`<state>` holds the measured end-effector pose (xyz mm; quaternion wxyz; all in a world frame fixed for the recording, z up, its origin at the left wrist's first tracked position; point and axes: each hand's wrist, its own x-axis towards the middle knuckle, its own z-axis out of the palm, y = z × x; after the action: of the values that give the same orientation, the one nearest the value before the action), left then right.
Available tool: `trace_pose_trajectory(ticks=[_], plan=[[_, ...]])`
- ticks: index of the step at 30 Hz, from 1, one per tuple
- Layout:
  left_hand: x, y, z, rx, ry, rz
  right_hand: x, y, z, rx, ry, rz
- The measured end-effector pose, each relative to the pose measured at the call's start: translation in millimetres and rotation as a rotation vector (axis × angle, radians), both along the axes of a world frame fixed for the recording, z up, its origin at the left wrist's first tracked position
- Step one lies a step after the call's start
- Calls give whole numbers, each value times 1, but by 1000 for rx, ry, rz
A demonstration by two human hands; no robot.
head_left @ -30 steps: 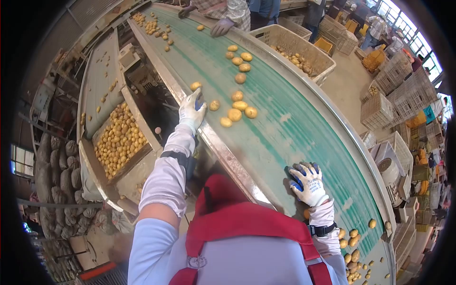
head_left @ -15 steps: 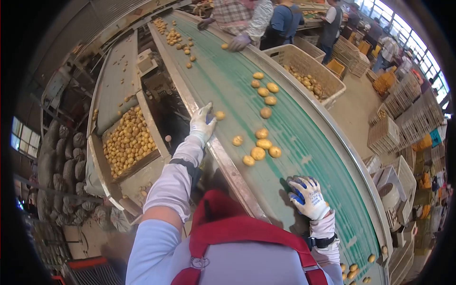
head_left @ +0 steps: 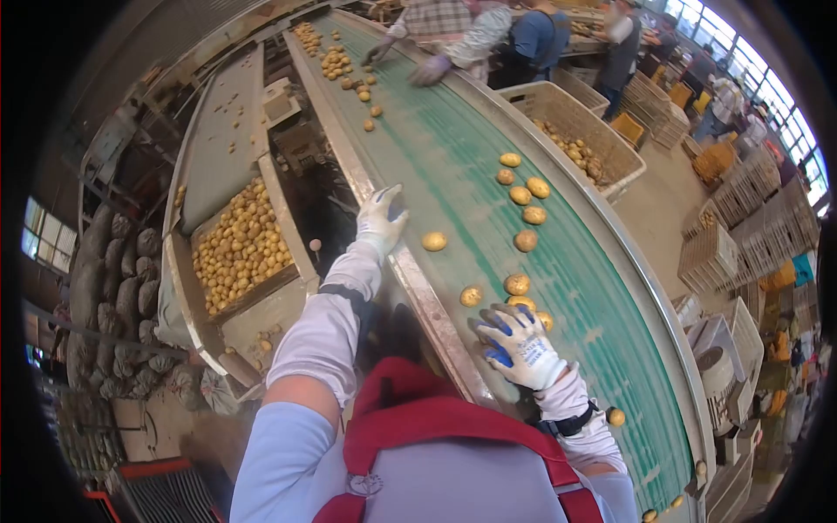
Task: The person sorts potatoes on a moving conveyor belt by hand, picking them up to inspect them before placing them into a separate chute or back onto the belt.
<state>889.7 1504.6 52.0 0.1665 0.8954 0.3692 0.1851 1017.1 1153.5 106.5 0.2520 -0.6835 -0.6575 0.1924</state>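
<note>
My left hand, in a white and blue glove, is at the near metal edge of the green conveyor belt. Its fingers are apart with nothing visible in them, and a single potato lies to its right. My right hand, gloved alike, is over the belt with fingers spread. Just beyond its fingertips are potatoes, two of them partly covered by the hand; what is under the palm is hidden. Another potato lies left of these. Several more potatoes sit farther up the belt.
A wooden bin of potatoes stands on the left beside a second belt. Across the belt, a co-worker's gloved hand rests near the far edge. A crate holds potatoes beyond the rail. Full sacks are stacked far left.
The potatoes have shifted down the belt toward the lower right. My right hand has moved up and left, over part of the nearest group. My left hand stays near the metal edge.
</note>
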Motion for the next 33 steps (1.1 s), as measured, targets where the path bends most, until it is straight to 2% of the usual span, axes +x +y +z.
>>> trace_pose_trajectory(ticks=[3,8,11,21,25,27,33], plan=[[0,3,-5,-97,-59,6,-4,-15,-10,-33,-9,17],[-2,-7,12,-54,22,36,8,-27,0,-89,45,-12],[-3,-7,13,-32,-15,4,9,-31,-4,-76,10,-26],[1,-5,21,-21,-86,13,-5,8,26,-67,83,73],[1,-4,20,-31,-150,36,-11,26,43,-115,35,113],[-2,-3,8,-8,-200,72,-15,31,42,-111,59,114],[-1,-4,25,-133,-232,65,-26,53,35,-69,92,128]])
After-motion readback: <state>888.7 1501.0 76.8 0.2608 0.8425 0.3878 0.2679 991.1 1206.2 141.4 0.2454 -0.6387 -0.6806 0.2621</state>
